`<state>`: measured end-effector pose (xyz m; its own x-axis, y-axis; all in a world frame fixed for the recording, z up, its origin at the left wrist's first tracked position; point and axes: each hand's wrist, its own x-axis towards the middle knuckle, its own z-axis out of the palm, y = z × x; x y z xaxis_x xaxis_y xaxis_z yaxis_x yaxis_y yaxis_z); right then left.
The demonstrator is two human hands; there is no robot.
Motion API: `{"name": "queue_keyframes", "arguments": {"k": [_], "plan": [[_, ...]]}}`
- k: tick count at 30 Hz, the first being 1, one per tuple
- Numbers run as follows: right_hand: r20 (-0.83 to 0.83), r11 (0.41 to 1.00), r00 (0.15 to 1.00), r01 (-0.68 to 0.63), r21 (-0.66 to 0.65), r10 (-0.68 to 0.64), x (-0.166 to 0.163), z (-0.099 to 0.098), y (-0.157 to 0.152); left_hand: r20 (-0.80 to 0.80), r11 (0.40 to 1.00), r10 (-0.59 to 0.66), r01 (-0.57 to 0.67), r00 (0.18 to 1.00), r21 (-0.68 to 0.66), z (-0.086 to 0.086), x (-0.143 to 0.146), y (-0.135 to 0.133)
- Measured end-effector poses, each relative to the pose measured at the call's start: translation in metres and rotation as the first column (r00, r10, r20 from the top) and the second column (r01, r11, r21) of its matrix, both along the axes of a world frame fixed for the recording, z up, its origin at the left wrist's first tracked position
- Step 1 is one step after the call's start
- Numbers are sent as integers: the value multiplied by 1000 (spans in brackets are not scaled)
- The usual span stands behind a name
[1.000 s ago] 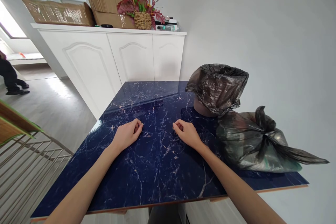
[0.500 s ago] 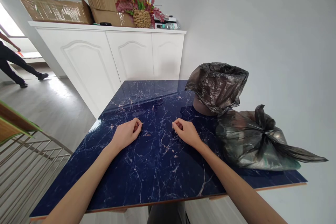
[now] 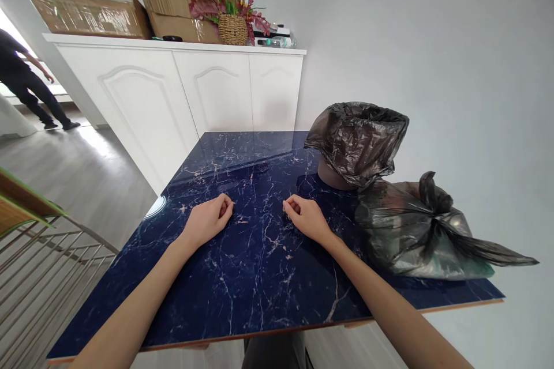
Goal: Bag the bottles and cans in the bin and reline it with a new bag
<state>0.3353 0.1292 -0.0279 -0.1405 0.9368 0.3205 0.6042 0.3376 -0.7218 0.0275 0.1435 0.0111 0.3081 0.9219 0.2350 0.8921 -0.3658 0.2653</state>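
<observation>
Quietly, both hands rest on the dark blue marbled tabletop (image 3: 259, 277), near its middle and a little apart from each other. The left hand (image 3: 208, 220) and the right hand (image 3: 305, 218) each curl into a loose fist, holding nothing. Right of the right hand, near but not touching, lies a tied grey bag (image 3: 415, 230); farther back stands a bag-lined bin (image 3: 357, 141).

Left hand (image 3: 208, 220), right hand (image 3: 305, 218) on table (image 3: 259, 282)
</observation>
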Motion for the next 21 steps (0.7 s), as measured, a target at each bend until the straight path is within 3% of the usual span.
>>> {"name": "queue_keyframes", "arguments": {"k": [21], "plan": [[0, 1000, 1000, -8, 27, 8, 0, -1, 0, -23, 1000, -6, 6, 1000, -20, 1, 1, 0]]}}
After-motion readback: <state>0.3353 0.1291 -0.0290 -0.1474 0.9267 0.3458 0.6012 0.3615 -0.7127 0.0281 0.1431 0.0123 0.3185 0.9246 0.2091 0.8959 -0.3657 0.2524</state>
